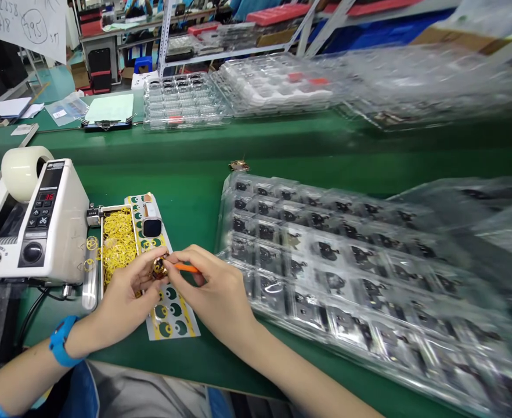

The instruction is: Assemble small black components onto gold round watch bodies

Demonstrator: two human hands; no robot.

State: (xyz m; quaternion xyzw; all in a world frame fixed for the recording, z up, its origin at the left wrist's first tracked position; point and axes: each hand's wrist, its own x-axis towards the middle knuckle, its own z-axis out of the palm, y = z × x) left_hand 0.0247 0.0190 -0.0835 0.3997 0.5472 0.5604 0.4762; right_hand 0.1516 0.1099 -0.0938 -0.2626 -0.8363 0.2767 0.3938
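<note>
Between the thumb and fingers of my left hand is a small round copper-coloured part. My right hand pinches a thin orange stick-like tool, its near end held close against that part; the exact tip is hidden by my fingers. Beneath both hands lies a sticker sheet with green and yellow shapes. A smartwatch-like square with a dark face rests on the sheet's upper half. Left of the sheet, a tray holds a heap of yellow ring-shaped pieces.
A white tape dispenser stands at the left. Clear plastic trays with dark parts in their pockets cover the right side. Another copper-coloured part lies behind them. Stacked clear trays and a clipboard sit on the back ledge.
</note>
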